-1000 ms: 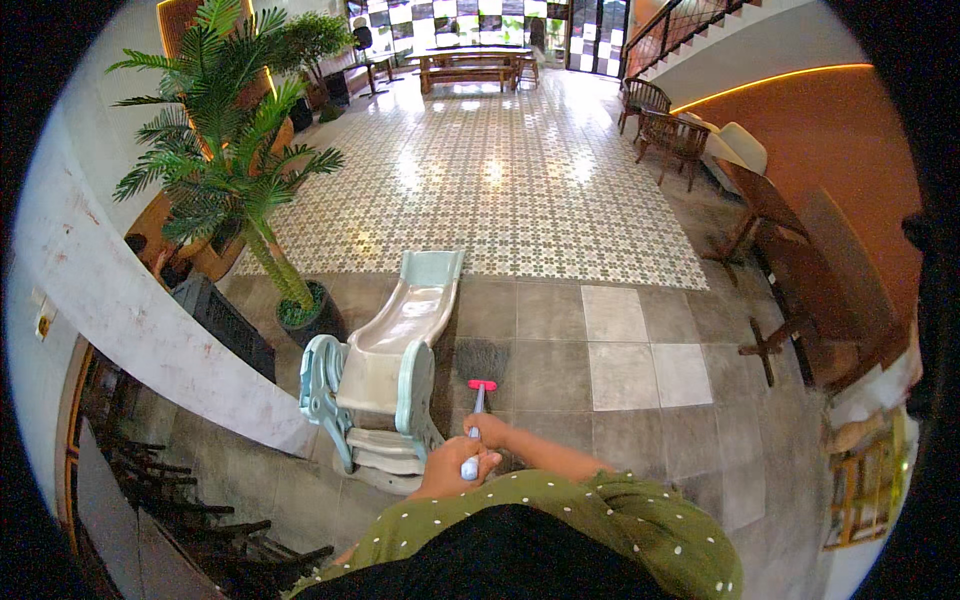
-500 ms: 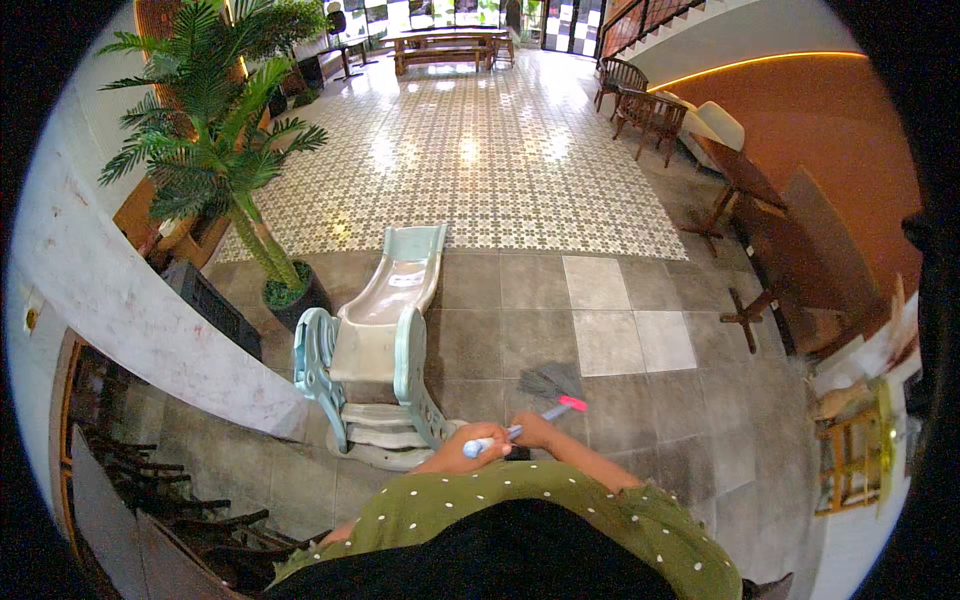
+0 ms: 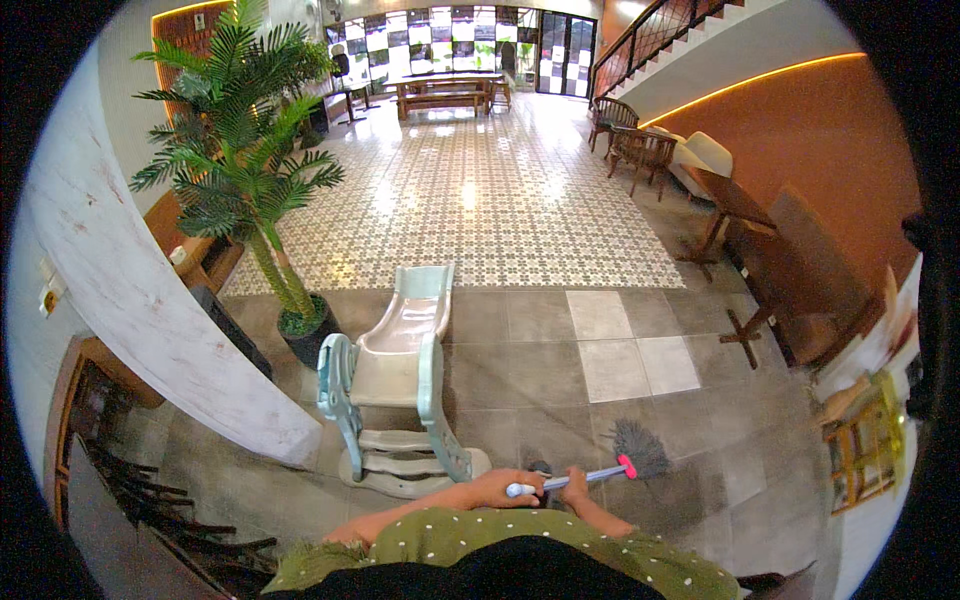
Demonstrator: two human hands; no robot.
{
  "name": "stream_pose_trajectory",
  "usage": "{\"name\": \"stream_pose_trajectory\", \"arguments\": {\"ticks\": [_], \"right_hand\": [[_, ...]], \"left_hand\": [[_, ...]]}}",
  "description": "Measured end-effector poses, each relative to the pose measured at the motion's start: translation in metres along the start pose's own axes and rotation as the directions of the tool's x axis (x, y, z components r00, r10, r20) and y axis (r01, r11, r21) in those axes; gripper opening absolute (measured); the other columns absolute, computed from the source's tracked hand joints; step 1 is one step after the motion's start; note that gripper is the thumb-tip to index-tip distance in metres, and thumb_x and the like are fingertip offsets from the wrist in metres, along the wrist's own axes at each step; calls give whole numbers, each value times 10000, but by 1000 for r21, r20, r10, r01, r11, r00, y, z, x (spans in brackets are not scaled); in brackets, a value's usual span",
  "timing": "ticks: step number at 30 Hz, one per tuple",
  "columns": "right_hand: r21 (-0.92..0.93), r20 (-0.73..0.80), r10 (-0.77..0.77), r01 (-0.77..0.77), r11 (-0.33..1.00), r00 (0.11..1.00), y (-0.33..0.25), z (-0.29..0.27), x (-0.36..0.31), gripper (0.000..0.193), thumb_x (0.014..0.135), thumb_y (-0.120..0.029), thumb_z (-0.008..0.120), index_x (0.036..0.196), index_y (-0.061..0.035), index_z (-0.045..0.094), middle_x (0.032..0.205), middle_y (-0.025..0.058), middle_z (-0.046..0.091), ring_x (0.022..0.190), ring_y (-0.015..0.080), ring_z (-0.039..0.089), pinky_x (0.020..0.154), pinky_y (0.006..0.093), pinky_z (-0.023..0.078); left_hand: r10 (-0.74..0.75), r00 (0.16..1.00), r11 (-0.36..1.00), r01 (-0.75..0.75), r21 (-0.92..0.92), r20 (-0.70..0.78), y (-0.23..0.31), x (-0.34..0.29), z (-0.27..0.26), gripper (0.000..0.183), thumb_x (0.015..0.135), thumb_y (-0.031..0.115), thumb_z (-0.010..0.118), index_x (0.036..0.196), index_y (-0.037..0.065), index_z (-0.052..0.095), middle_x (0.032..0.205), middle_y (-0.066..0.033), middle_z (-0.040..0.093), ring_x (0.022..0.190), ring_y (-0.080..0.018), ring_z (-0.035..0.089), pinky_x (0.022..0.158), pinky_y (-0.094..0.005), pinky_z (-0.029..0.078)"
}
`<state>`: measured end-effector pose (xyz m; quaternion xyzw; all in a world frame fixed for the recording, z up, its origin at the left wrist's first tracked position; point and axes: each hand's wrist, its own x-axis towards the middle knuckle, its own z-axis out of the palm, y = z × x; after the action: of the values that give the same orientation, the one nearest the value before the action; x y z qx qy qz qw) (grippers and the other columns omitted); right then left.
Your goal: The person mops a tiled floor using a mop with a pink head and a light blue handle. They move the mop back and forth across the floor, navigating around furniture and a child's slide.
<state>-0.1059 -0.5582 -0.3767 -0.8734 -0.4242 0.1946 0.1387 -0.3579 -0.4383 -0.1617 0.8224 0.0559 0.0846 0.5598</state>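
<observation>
1. Broom [image 3: 603, 474]: just ahead of your body, lower middle of the view, held in both hands. Pale handle, pink collar [image 3: 627, 467], dark fanned bristles [image 3: 640, 449].
2. Key relation: the handle's long axis runs mostly crosswise, left to right, rising slightly in view toward the collar. Bristles lie to the right of both hands and a little forward.
3. Your right hand [image 3: 574, 486] is nearer the bristles, fingers curled around the handle partway along it. Bare handle shows between that hand and the collar.
4. Your left hand [image 3: 517, 482] is wrapped around the handle near its rounded butt end, which pokes out on the left. Exact finger placement: cannot tell. The two hands are near each other, apart, with handle visible between.
5. Bristles show against grey floor tiles [image 3: 560, 375], well right of the blue-and-beige slide [image 3: 388, 380]. Firm floor contact: cannot tell from this angle.
6. Slide's foot sits near your left forearm [image 3: 425, 506]; potted palm [image 3: 300, 325] farther off, beyond it to the left.
</observation>
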Motion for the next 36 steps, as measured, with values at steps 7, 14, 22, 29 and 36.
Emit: {"name": "stream_pose_trajectory", "arguments": {"ticks": [7,14,22,29,36], "right_hand": [[249,-370,-323,427,869,871,-140,24,28,307,822,-258,738,1052,-80,643,1037,200,658,989,400,611,872,481,476],[450,147,-774,655,607,616,-216,36,53,226,822,-291,737,904,-102,643,910,166,648,951,385,618,809,455,483],[101,409,-779,825,556,475,-227,-8,40,335,770,-449,731,949,-170,686,1027,115,681,1035,341,630,871,519,471],[188,545,-699,744,641,464,-189,-88,32,362,777,-475,706,919,-142,717,950,153,704,946,382,654,851,513,490],[10,433,-565,623,782,703,-3,-100,40,391,825,-483,657,893,-104,726,925,180,705,922,397,659,821,473,503]], "left_hand": [[-79,942,972,145,184,-325,69,-71,-56,273,873,311,717,1054,114,662,1121,-100,682,1044,-289,653,903,-393,496],[-210,702,910,395,126,-681,128,-70,-11,251,858,300,733,962,84,657,964,-94,692,908,-255,678,824,-368,520],[-71,451,914,386,122,-890,109,-47,35,193,895,227,685,901,36,656,927,-103,692,817,-244,658,758,-337,509],[-262,448,965,131,-228,-855,127,-30,17,223,934,246,627,821,55,622,943,-88,692,972,-227,646,928,-379,477],[-310,804,905,86,-416,-508,96,52,63,209,956,276,644,931,68,641,1094,-71,683,1027,-158,605,914,-332,464]]}}
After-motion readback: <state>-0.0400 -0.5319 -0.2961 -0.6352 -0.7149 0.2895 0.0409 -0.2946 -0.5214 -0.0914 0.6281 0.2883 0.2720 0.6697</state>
